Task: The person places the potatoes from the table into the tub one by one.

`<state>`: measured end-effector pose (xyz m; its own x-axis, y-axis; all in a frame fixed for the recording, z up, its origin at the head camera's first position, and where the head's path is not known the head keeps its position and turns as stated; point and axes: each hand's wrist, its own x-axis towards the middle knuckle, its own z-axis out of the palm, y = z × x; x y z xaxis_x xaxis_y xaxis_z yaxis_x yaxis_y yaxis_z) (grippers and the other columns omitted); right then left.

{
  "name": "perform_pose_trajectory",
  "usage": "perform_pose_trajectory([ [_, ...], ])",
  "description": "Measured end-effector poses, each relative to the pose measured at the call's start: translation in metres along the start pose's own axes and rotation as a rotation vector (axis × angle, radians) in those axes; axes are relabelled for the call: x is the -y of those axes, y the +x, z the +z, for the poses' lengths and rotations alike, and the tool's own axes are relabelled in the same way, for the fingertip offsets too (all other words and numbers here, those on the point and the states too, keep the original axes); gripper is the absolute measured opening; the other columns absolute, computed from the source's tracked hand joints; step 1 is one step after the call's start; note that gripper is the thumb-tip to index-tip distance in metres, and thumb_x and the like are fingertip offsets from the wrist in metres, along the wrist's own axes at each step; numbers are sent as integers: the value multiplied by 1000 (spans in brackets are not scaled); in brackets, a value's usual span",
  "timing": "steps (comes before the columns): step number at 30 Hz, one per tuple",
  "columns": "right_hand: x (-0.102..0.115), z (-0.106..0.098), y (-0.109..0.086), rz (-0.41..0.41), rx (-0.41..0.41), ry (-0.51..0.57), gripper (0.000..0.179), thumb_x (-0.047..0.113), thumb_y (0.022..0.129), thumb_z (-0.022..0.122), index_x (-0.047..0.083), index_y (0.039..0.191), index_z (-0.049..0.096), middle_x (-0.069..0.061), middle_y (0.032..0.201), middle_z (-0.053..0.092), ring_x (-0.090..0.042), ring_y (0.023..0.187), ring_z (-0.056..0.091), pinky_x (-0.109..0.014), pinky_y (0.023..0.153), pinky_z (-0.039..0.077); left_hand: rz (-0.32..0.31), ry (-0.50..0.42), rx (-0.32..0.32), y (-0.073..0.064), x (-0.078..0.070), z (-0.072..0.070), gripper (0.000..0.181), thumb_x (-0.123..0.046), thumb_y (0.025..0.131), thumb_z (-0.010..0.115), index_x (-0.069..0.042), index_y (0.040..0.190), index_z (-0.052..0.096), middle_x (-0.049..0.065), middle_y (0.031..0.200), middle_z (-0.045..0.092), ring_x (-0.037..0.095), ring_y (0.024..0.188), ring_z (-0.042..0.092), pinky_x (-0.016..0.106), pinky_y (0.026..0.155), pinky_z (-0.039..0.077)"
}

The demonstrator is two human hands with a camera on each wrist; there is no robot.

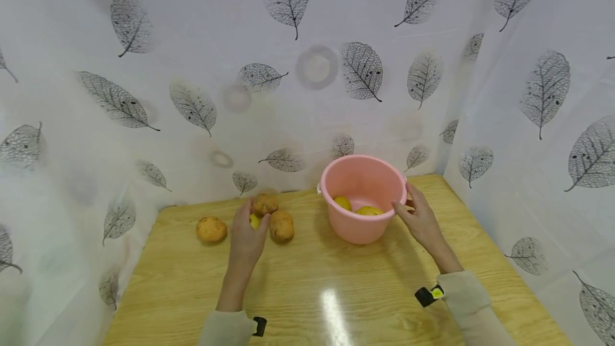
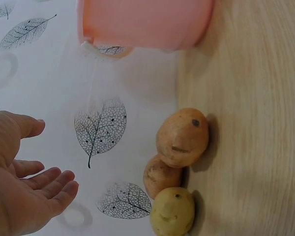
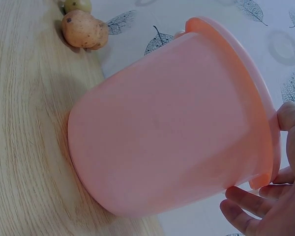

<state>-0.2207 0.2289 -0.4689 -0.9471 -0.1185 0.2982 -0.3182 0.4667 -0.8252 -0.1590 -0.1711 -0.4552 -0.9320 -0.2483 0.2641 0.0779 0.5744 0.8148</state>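
Brown potatoes flank the left hand, fingers parted; the step looks like grasping a half-hidden yellow potato, contact unclear, and next calls for closing round it. Rightward, the pink bucket is pinched by the right hand.

No word, number or brand is showing legibly in any of the three views. In the head view, a small yellow patch is sitting on the black device beside the right sleeve, but any marks on it are coming out too small and blurred to read. Beside the left sleeve, the other black device is likewise showing nothing readable.
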Motion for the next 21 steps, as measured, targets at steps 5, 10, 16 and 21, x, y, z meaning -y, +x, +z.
perform_pose_trajectory([
  [5,-3,0,1,-9,-2,7,67,18,105,61,5,163,28,-28,159,33,-46,122,58,-19,85,47,12,15,1,0,7,7,64,-11,99,69,11,151,39,29,136,53,46,127,51,58,108,43],
  [10,-3,0,1,-19,-5,19,67,16,105,61,3,162,29,-29,159,32,-47,122,58,-17,83,48,-19,24,28,0,19,16,66,-14,100,68,10,153,37,32,138,52,47,125,52,60,106,44],
  [16,-1,0,0,-19,-7,19,65,18,106,60,5,162,30,-27,160,33,-46,122,58,-16,83,48,-106,61,64,-1,34,29,65,-21,102,66,14,150,39,35,137,52,49,124,54,60,104,46],
  [21,-1,0,1,-18,-11,22,64,19,106,60,3,161,31,-27,158,34,-46,121,58,-14,82,48,-123,84,79,-4,45,39,64,-19,101,67,15,148,41,35,138,52,47,124,55,59,103,47],
])
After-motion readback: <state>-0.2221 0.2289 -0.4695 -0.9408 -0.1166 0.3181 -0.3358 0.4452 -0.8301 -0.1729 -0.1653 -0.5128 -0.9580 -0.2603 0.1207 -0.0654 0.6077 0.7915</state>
